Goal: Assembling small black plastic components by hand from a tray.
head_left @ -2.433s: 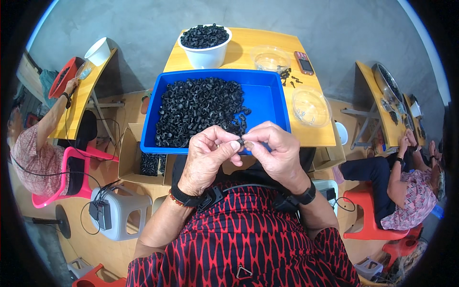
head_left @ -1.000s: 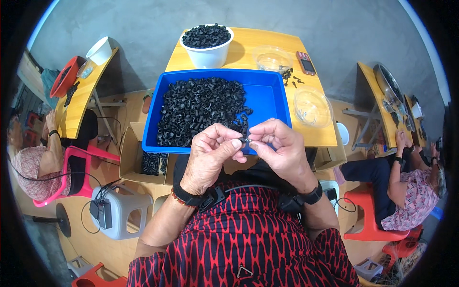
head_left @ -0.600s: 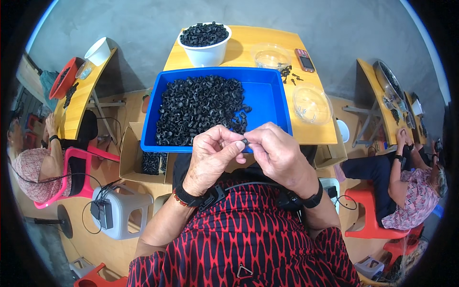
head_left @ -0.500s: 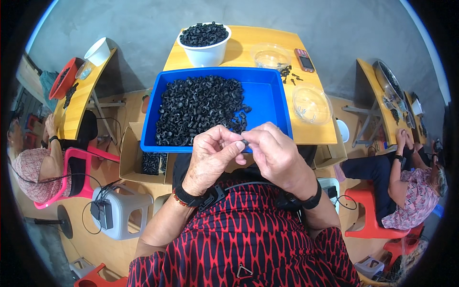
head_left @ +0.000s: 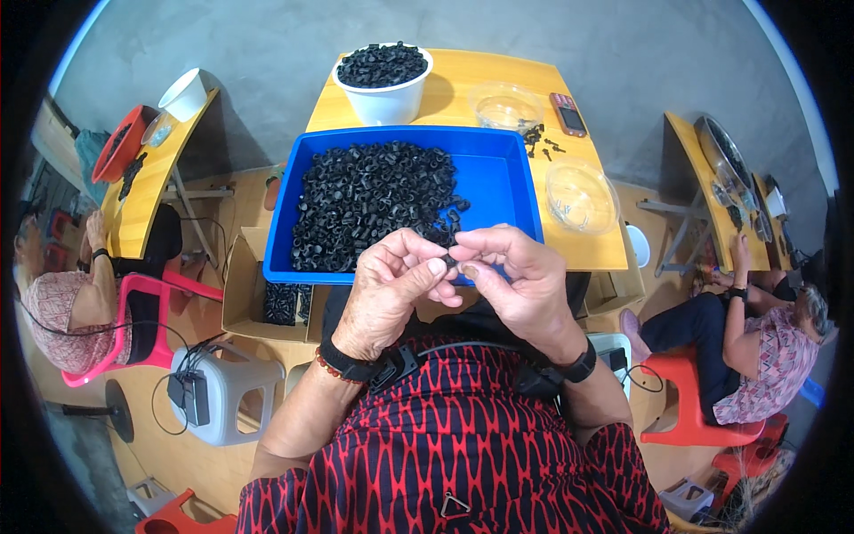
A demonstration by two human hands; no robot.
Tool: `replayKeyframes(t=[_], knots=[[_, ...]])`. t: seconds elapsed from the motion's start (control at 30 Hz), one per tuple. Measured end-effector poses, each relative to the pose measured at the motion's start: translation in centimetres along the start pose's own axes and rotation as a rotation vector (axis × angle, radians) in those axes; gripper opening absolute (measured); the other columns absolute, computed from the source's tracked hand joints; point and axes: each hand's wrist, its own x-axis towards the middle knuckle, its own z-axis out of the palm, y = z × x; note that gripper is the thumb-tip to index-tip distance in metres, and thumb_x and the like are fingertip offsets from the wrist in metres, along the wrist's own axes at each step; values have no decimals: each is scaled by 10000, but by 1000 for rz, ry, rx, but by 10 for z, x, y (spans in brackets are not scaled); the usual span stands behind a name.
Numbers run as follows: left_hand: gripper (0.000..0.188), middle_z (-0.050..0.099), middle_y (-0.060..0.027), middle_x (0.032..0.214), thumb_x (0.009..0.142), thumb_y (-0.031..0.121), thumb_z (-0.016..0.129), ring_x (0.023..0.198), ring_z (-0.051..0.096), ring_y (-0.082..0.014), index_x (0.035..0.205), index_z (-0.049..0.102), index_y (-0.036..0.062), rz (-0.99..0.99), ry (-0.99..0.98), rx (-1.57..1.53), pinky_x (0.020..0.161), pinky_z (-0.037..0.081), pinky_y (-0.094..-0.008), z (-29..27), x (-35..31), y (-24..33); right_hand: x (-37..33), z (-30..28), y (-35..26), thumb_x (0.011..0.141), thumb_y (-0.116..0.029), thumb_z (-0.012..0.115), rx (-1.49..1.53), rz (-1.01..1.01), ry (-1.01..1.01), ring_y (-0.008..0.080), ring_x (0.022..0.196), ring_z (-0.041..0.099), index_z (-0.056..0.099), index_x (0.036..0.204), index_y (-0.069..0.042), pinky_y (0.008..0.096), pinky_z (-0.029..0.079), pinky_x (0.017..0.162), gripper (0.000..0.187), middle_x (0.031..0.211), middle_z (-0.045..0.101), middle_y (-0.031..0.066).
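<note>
Left hand (head_left: 391, 280) pinches a small blk part (head_left: 449, 260) btwn thumb & fingers, other fingers curled in. Right hand (head_left: 527, 283) is just right of it, thumb & forefinger slightly apart at the part's right side; can't tell if they grip it too. Part's exact shape too small to make out. It's in front of the near edge of the blue tray (head_left: 511, 205), approx mid.

Tray sits on near end of the wood table (head_left: 587, 251), w/ a pile of blk rings (head_left: 369, 200) filling its left & middle; blue bottom shows at right. Far left on table: white tub (head_left: 382, 105), heaped w/ blk pcs. Far right: clear bowl (head_left: 504, 109), red phone (head_left: 568, 116) & a few loose blk bits (head_left: 535, 138) nr the bowl. Nearer, right of tray: 2nd clear bowl (head_left: 583, 209) w/ a few small bits in it. Cardboard box (head_left: 236, 298) below tray, left side.
</note>
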Motion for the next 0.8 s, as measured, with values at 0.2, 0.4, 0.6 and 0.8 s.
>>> replayKeyframes(t=[0.2, 0.4, 0.6, 0.8], knots=[[128, 692, -127, 943, 950, 79, 645, 764, 708, -168, 1058, 609, 22, 18, 16, -27, 710, 632, -378, -1, -1, 2, 2, -5, -3, 871, 85, 658, -91, -14, 45, 150, 881, 690, 641, 1130, 9, 263, 555, 771, 271, 973, 695, 107], [259, 649, -97, 950, 970, 111, 624, 797, 642, -154, 1208, 605, 11, 311, 205, -51, 760, 587, -343, -15, 2, 29, 15, -29, -8, 928, 45, 603, -30, 135, 112, 105, 857, 662, 604, 1185, 36, 249, 550, 778, 256, 991, 691, 91], [173, 656, -102, 977, 965, 99, 629, 815, 645, -161, 1121, 609, 25, 338, 315, -62, 794, 581, -351, -31, 7, 22, 39, -33, 13, 897, 53, 586, -368, 219, -100, 198, 800, 690, 658, 1054, 43, 305, 558, 722, 173, 931, 698, 153], [144, 662, -97, 973, 968, 76, 616, 801, 646, -158, 1106, 632, 35, 404, 430, -147, 777, 589, -339, -39, 6, 25, 67, -33, 45, 822, 2, 663, -697, -82, -362, 297, 777, 670, 672, 983, 53, 371, 532, 708, 169, 853, 663, 185]])
